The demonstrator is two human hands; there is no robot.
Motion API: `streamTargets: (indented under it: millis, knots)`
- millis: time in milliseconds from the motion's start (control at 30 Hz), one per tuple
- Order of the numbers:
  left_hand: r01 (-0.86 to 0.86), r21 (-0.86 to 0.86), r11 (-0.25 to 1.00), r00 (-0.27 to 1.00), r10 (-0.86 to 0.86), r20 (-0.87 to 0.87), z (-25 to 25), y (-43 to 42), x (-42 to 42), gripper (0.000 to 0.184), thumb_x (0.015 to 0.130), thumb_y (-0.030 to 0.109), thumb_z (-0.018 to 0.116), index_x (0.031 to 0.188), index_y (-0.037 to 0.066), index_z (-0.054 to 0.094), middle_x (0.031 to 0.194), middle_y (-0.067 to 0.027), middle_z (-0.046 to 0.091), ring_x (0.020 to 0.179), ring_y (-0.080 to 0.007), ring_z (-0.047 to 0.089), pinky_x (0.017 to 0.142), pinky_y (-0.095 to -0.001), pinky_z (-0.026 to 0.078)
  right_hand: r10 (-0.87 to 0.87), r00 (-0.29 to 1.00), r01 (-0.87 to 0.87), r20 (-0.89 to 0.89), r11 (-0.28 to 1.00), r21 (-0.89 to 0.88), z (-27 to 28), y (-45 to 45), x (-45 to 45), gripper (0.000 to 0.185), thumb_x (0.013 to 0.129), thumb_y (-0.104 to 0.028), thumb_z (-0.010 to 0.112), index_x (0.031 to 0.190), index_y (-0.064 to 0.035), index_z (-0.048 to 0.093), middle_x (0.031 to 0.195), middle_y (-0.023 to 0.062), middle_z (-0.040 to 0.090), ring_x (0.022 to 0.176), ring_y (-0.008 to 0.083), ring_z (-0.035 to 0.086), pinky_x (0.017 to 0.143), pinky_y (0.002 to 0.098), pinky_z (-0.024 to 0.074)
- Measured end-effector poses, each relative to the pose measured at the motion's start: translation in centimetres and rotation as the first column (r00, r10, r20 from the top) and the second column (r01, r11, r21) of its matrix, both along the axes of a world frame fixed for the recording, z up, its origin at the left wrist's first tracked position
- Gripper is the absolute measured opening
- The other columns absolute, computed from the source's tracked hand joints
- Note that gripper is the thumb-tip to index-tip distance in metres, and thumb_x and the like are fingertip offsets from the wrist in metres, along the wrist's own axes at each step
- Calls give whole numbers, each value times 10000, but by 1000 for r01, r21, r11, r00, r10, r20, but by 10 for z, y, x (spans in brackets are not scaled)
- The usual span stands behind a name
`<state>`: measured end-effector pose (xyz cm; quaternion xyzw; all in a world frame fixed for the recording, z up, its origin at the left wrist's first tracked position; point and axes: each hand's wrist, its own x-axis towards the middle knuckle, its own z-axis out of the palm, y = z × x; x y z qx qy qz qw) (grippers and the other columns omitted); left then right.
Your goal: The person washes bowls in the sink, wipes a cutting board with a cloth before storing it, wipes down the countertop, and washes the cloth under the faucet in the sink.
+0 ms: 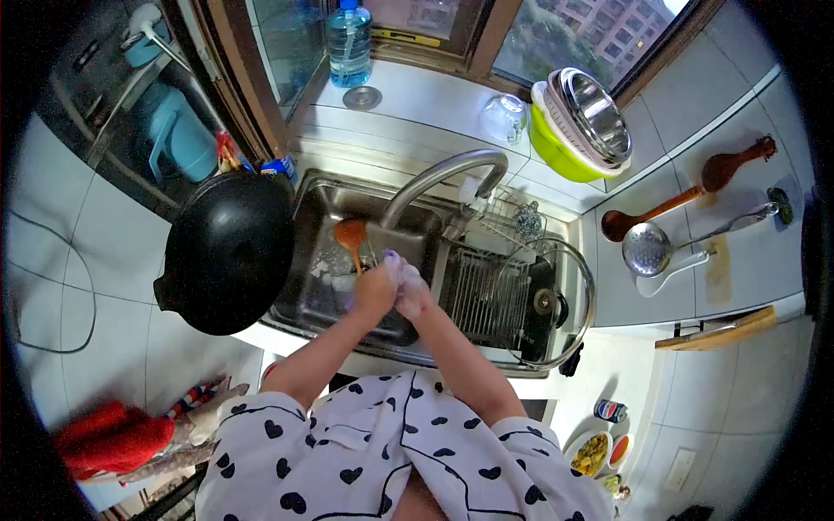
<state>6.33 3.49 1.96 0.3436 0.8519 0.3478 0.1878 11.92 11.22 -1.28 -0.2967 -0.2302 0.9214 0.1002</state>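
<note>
My left hand (374, 291) and my right hand (412, 297) are pressed together over the steel sink (417, 227), with white suds on them. A small pale purple, foamy thing (391, 257) shows at the fingertips, perhaps a cloth or sponge; its kind is unclear. The fingers of both hands are closed around it. Just beyond my left hand, a wooden spatula (350, 233) leans in the left basin with its broad end up. Suds lie on the basin floor. The curved faucet (445, 174) arches behind my hands.
A black wok (229, 252) stands left of the sink. A dish rack (483, 297) and a glass lid (584, 308) sit on the right. Stacked bowls (556, 130), a glass jar (504, 119) and a blue bottle (349, 48) line the sill. A skimmer (648, 249) hangs on the right wall.
</note>
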Motion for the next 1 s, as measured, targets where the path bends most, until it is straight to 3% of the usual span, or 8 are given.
streamTargets:
  millis: [133,267,367,533,633,667,767,1000]
  knots:
    - [66,27,997,998,-66,-16,-59,0,-2,233,892,236,426,1007,50,509,861,-181,607,799,-344,593,665,-438,455,46,999,-46,-15,999,-19,-8,16,4,137,877,-208,508,956,-101,543,817,15,558,741,164,552,646,317,466]
    - [-281,305,910,841,80,535,-82,0,-42,270,859,84,476,1127,52,481,992,-134,575,871,-250,577,768,-335,456,-208,975,203,81,977,64,22,12,-2,158,881,-256,514,922,-105,537,762,-8,534,707,154,542,620,296,456]
    - [-127,413,902,914,-55,402,-48,5,-11,279,821,62,530,1097,46,489,979,-133,582,863,-236,581,767,-320,454,-188,978,159,90,952,261,-6,13,3,229,908,-272,470,1013,-77,530,830,27,550,763,148,549,622,310,466]
    - [188,309,932,982,-178,-61,-27,9,-5,187,792,172,572,941,59,570,856,-159,608,756,-359,583,644,-395,471,-91,962,90,257,996,16,-45,19,-11,310,910,-349,453,993,-59,524,853,51,558,749,148,535,618,311,442]
    - [-124,170,978,954,70,291,-63,25,-46,324,880,364,483,810,54,549,702,-157,554,682,-342,554,631,-389,439,-186,861,32,474,949,315,-15,-2,-27,362,918,-375,430,919,-27,529,807,63,553,714,156,512,598,334,415]
    - [-29,87,996,999,27,23,-63,21,-47,353,890,392,471,883,49,557,681,-165,556,691,-330,566,629,-392,435,-167,846,-10,506,945,328,-8,-1,-30,370,919,-376,426,915,-21,527,810,66,552,722,162,512,602,337,413]
    - [42,-93,995,988,-28,152,-35,16,-41,400,887,403,477,1080,56,525,826,-173,603,789,-320,594,691,-385,447,-147,883,-10,445,943,332,4,-1,-31,379,917,-392,425,881,-25,514,787,68,531,710,165,498,605,337,403]
    - [136,68,988,911,-152,383,-21,-8,-50,486,811,267,594,1222,84,411,959,-199,581,911,-365,567,761,-397,443,12,915,-90,404,980,176,8,31,-16,342,906,-426,441,972,-96,499,893,44,526,794,195,520,674,334,436]
